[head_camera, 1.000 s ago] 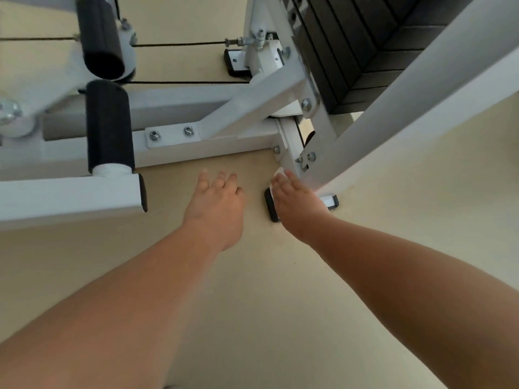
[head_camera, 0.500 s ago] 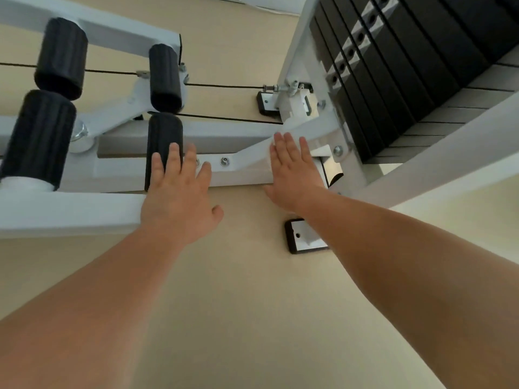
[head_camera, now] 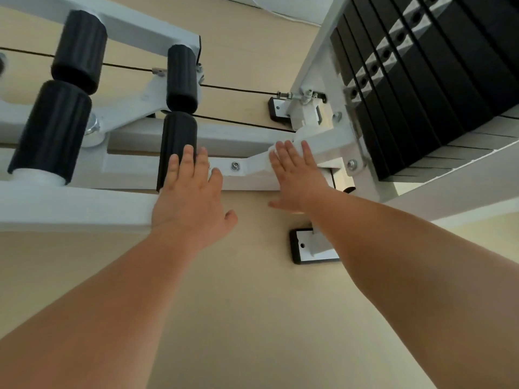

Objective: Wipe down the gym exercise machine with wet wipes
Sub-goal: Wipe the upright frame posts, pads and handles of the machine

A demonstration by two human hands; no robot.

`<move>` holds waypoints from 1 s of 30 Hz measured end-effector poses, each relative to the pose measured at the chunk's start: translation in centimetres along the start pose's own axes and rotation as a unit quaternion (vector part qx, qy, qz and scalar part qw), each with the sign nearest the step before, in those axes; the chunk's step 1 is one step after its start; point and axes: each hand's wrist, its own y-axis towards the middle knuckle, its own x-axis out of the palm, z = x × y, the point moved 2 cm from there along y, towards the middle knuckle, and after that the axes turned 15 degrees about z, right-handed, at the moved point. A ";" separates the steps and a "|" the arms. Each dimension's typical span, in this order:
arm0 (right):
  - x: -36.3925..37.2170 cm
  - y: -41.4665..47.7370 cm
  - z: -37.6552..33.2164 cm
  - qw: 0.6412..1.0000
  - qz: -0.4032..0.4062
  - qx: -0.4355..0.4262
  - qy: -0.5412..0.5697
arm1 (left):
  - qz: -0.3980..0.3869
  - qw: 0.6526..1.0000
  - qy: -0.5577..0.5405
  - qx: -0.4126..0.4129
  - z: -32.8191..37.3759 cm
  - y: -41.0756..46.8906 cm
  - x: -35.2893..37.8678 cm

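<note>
- Right hand point(head_camera: 297, 178) lies flat, fingers straight, pressing the wet wipe point(head_camera: 273, 150) onto the machine's white frame point(head_camera: 252, 167).
- Left hand point(head_camera: 191, 197) is spread flat beside a black roller point(head_camera: 175, 136), holding nothing visible.
- Looks mid-job: rollers and weight stack point(head_camera: 421, 94) are probably left.

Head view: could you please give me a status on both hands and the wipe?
Left hand open, flat over white frame. Right hand flat, pressing wet wipe onto diagonal brace. Bolt head between hands.

white metal machine frame point(head_camera: 238, 133) | black ribbed foam rollers point(head_camera: 177, 144), left | black rectangular weight plates point(head_camera: 421, 108), far right | beige floor point(head_camera: 252, 304)
</note>
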 end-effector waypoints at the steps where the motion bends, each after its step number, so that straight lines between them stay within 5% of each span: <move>1: -0.2 -0.3 0.7 0.999 0.004 0.032 -0.012 | 0.001 1.000 0.002 0.000 0.0 0.1 0.0; 5: -1.1 -2.3 3.9 0.973 0.025 0.229 -0.030 | 0.004 1.000 -0.002 0.002 0.1 0.0 0.0; 8: -1.4 -2.0 3.6 0.957 0.022 0.289 0.004 | 0.004 1.000 -0.003 0.000 0.1 0.0 0.0; 10: -1.2 -0.9 1.8 0.972 0.001 0.236 0.010 | 0.004 1.000 -0.004 -0.001 0.1 0.1 0.0; 13: -0.1 0.4 -1.2 0.999 -0.019 0.032 0.021 | 0.003 1.000 -0.004 -0.002 0.1 0.2 0.1; 16: -0.3 1.0 -1.5 0.996 -0.026 -0.090 -0.008 | 0.002 1.000 -0.003 -0.002 0.1 0.2 0.1; 18: -0.9 0.8 -0.4 0.998 -0.010 -0.057 -0.037 | 0.001 1.000 0.000 0.001 0.1 0.1 0.1; 22: -1.2 -2.1 3.2 0.982 0.010 0.177 -0.059 | 0.008 1.000 -0.004 0.004 0.0 0.0 0.2; 24: -0.9 -3.0 3.8 0.972 0.015 0.227 -0.053 | 0.010 1.000 -0.003 0.005 0.0 -0.1 0.1; 27: -0.8 -2.1 2.4 0.977 0.006 0.209 -0.044 | 0.007 1.000 -0.001 0.004 0.1 -0.1 0.0; 30: -0.4 0.1 -0.9 0.994 -0.007 0.103 -0.030 | 0.006 1.000 -0.003 -0.002 0.1 -0.1 0.0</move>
